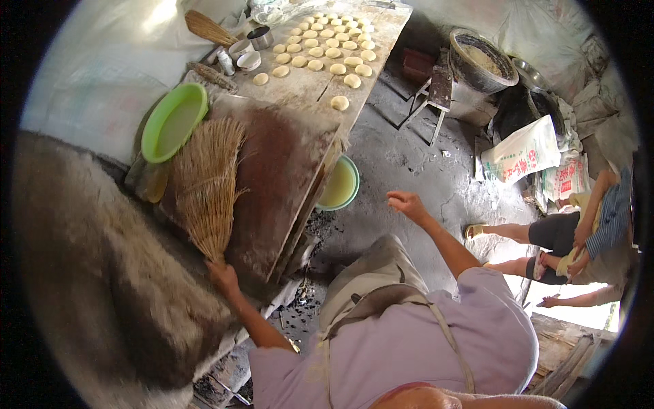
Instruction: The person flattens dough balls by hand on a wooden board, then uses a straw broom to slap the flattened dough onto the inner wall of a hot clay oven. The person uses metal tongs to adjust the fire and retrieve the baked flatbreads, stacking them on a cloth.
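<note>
My left hand (223, 276) is closed around the bound handle end of a straw broom (211, 180). The broom's bristles fan out over a reddish-brown board (272, 170) and reach toward a green basin (174, 123) holding cloudy liquid. My right hand (407, 203) hangs in the air over the grey floor, its fingers loosely bent, with nothing visible in it. Nearest to it is a pale blue-rimmed basin (340, 183) of yellowish liquid, partly hidden by the board's edge.
Many round dough pieces (315, 65) lie on a floured worktop (289, 95), near bowls and a metal cup (260, 37). A wooden stool (439, 88), a large tub (480, 61) and white sacks (523, 150) stand right. A person with a child (579, 232) is at far right.
</note>
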Demonstrator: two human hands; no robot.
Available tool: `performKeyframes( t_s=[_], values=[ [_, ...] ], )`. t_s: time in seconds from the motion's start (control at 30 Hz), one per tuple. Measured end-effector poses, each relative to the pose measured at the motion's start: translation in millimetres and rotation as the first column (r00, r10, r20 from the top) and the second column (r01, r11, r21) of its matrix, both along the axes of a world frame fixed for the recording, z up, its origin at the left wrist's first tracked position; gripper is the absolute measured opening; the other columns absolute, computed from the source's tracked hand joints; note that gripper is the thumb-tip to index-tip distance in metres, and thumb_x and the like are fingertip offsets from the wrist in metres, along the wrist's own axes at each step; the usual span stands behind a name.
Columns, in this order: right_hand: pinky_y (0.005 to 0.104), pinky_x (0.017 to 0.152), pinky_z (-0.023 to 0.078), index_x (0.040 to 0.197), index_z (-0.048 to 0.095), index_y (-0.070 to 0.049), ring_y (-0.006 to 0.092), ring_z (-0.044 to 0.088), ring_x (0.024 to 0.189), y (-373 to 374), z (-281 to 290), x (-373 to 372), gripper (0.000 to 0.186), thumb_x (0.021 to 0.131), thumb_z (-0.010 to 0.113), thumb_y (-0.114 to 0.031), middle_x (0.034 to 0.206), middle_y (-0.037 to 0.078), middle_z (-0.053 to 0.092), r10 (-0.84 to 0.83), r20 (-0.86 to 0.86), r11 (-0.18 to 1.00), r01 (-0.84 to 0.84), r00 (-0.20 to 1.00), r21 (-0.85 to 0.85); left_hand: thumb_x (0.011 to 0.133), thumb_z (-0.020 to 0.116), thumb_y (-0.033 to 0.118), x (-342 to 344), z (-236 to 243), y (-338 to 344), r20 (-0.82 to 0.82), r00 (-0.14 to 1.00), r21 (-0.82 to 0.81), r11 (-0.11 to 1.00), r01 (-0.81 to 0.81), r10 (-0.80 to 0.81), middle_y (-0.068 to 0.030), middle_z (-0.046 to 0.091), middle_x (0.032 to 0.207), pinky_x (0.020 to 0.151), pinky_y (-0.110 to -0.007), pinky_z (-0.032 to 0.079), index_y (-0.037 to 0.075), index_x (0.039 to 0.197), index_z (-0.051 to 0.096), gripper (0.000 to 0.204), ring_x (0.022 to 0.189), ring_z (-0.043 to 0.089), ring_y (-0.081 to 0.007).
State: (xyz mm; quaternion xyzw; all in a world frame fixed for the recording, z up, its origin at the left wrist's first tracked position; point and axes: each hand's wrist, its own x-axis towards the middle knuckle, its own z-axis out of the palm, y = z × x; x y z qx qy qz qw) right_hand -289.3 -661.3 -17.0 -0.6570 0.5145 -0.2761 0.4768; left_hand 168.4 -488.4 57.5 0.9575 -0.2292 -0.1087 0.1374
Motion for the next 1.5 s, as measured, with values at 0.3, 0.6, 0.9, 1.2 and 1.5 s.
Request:
performKeyframes(
  t_s=[0.3,0.6,0.9,1.2,1.5],
  values=[
    [0.0311,0.062,0.046,0.095,0.06,-0.002,0.0217,0.059,0.068,-321.1,-52.3,24.1,0.026,0.078,0.055,-0.021,0.076,0.01,0.061,-0.212,-0.194,0.945,0.151,0.958,-0.29,0.062,0.059,0.004,-150.2,53.5,-52.4,-0.462,0.884,-0.76,0.544,-0.354,-0.071,-0.0088,0.053,0.082,0.055,-0.023,0.042,-0.001,0.11,0.049,0.049,0.063,0.05,-0.0133],
    [0.0394,0.083,0.04,0.098,0.055,-0.003,0.0332,0.046,0.098,-547.2,-93.5,82.1,0.038,0.071,0.063,-0.028,0.107,0.016,0.048,-0.354,-0.513,0.863,0.061,0.782,-0.501,0.081,0.058,0.031,26.5,-20.1,-331.8,-0.045,0.935,-0.576,0.755,-0.312,0.352,-0.0144,0.044,0.118,0.085,-0.034,0.039,-0.004,0.123,0.039,0.057,0.098,0.048,-0.0232],
    [0.0417,0.068,0.044,0.092,0.046,-0.002,0.0367,0.051,0.084,-552.2,-109.7,89.4,0.03,0.067,0.058,-0.014,0.09,0.019,0.05,-0.099,-0.478,0.926,-0.094,0.873,-0.365,0.089,0.039,0.033,67.2,-68.1,-316.1,-0.16,0.987,-0.808,0.574,-0.129,-0.004,-0.0186,0.025,0.135,0.1,-0.035,0.022,-0.004,0.133,0.02,0.061,0.12,0.03,-0.0255],
    [0.0267,0.081,0.043,0.108,0.056,0.002,0.015,0.056,0.089,-423.3,142.2,205.0,0.037,0.071,0.06,0.001,0.099,0.009,0.059,0.302,0.708,0.953,-0.219,0.639,-0.209,0.093,0.029,0.038,25.2,-47.1,-319.2,0.039,0.957,-0.918,0.368,0.147,-0.286,-0.0102,-0.01,0.144,0.103,-0.038,-0.012,0.008,0.137,-0.007,0.065,0.132,-0.012,-0.0228],
    [0.0339,0.087,0.041,0.093,0.062,-0.005,0.0271,0.056,0.095,-201.6,128.2,363.2,0.019,0.074,0.059,-0.006,0.098,0.013,0.06,0.912,-0.192,0.273,-0.885,0.363,-0.377,0.086,0.04,0.012,50.4,-26.1,-159.7,0.372,0.91,-0.356,0.878,0.321,-0.182,-0.0175,0.035,0.131,0.102,-0.042,0.022,-0.001,0.128,0.033,0.045,0.122,0.031,-0.0322]
  ],
)
